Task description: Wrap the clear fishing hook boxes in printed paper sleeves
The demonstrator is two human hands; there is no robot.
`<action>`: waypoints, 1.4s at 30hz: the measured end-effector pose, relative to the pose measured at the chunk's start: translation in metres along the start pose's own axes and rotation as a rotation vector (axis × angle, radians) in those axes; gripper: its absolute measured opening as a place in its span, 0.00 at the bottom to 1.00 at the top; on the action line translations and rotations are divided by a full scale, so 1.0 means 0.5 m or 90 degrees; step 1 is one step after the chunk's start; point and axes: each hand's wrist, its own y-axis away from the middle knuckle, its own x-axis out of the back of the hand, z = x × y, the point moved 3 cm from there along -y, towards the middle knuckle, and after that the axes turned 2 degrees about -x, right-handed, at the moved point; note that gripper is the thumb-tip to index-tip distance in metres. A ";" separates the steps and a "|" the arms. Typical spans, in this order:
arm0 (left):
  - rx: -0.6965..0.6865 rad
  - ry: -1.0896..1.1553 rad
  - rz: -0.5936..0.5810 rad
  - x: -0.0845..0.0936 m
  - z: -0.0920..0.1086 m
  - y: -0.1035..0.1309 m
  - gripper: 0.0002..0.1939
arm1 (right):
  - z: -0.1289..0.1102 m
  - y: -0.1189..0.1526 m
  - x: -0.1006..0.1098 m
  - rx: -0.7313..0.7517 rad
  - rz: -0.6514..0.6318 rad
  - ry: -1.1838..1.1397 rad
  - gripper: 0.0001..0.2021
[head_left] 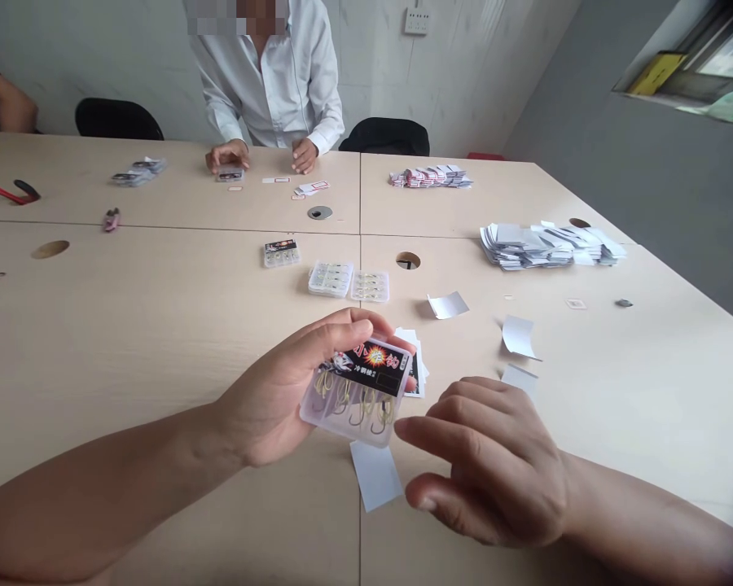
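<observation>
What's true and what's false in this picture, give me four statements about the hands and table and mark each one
1. The left hand holds a clear box with hooks inside. True.
2. The right hand is closed around that box. False: it is beside the box, not around it.
3. A white shirt shows across the table. True.
4. The largest paper pile is on the table's left. False: it's on the right.

The left hand (287,382) is curled in a grip, thumb (340,337) uppermost; the right hand (494,464) hangs half-open, index finger (443,438) pointing leftward.
</observation>
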 end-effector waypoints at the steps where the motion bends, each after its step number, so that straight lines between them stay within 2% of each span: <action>1: -0.005 -0.001 0.000 -0.002 0.000 -0.001 0.13 | 0.000 -0.001 0.001 -0.001 0.008 0.003 0.14; 5: -0.028 -0.004 -0.004 -0.004 0.000 -0.005 0.12 | 0.010 -0.003 0.001 -0.039 0.045 0.028 0.14; 9: 0.007 -0.001 0.011 0.005 -0.005 -0.009 0.13 | 0.029 -0.002 -0.009 -0.054 0.052 0.054 0.15; 15: 0.017 0.016 -0.019 0.006 -0.008 -0.012 0.11 | 0.057 0.008 -0.010 -0.102 0.098 0.047 0.12; 19: 0.015 0.012 -0.003 0.005 -0.007 -0.011 0.12 | 0.053 0.009 -0.009 -0.059 0.107 0.047 0.11; 25: 0.011 -0.011 0.020 0.007 -0.002 -0.012 0.14 | 0.048 0.013 -0.030 0.050 0.044 0.060 0.13; 31: -0.007 -0.015 0.001 0.013 -0.003 -0.017 0.14 | 0.047 0.019 -0.040 0.092 0.005 0.032 0.12; 42: 0.052 -0.008 0.032 0.025 -0.009 -0.028 0.16 | 0.062 0.034 -0.046 0.133 0.023 -0.047 0.08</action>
